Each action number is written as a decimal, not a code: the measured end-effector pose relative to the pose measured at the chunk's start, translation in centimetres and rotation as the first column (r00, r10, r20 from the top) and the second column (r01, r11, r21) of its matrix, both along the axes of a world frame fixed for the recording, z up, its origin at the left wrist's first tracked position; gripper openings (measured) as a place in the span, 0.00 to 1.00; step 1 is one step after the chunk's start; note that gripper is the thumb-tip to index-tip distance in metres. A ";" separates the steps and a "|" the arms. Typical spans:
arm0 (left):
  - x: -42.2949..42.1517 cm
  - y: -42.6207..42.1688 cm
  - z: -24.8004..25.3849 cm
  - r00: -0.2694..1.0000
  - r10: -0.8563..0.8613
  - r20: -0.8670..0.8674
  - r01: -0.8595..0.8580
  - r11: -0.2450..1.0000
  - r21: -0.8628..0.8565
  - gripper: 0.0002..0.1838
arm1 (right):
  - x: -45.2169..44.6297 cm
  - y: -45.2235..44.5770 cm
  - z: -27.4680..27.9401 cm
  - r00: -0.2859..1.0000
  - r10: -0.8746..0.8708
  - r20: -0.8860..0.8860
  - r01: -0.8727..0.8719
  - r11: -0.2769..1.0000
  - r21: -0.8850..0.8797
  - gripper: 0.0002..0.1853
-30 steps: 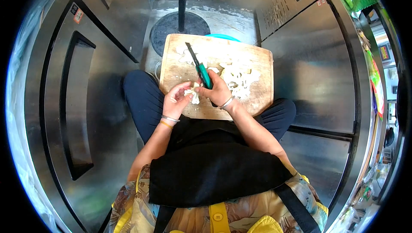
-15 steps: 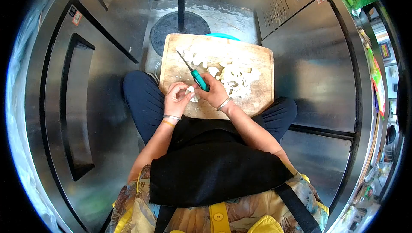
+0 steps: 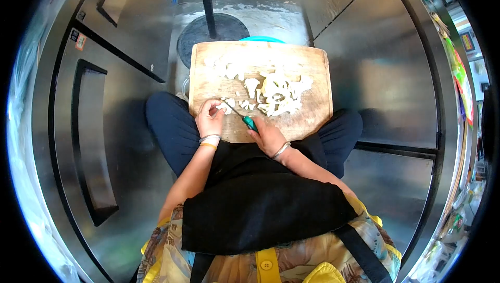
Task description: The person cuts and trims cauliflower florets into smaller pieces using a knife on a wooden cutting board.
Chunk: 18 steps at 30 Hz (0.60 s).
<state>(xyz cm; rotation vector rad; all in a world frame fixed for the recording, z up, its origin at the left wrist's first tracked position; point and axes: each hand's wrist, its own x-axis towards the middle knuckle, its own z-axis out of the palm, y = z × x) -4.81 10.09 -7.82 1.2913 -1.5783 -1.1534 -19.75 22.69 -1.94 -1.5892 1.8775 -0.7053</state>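
Note:
A wooden cutting board lies across my lap with many white, cauliflower-like pieces spread over it. My left hand is closed on a small white piece at the board's lower left. In my right hand is a green-handled knife, its thin dark blade pointing up and left to that piece. A larger white piece lies alone near the middle of the board, and small bits are just above the blade.
Steel cabinets stand close on the left and right. Beyond the board are a black pole on a round dark base and the rim of a blue container. Colourful packets line the far right.
The hands have moved apart. My right hand has shifted down and right with the knife, whose blade now reaches the left hand's piece on the board. The view has turned slightly.

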 end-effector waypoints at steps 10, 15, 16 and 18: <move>-0.4 0.2 0.7 0.999 0.008 0.043 -0.006 0.999 -0.040 0.11 | 0.1 0.2 0.0 0.987 0.037 -0.154 -0.035 0.999 0.016 0.16; -0.8 0.3 0.9 0.999 0.017 0.052 -0.013 0.997 -0.077 0.12 | 0.0 0.1 0.5 0.983 0.006 -0.181 0.006 0.998 0.067 0.16; -0.8 0.3 0.9 0.997 0.023 0.071 -0.016 0.995 -0.098 0.12 | 0.0 0.1 0.4 0.983 0.004 -0.181 0.008 0.998 0.067 0.16; -0.9 0.3 0.7 0.998 0.027 0.063 -0.020 0.994 -0.105 0.12 | 0.0 0.2 0.3 0.984 0.007 -0.180 0.003 0.999 0.053 0.16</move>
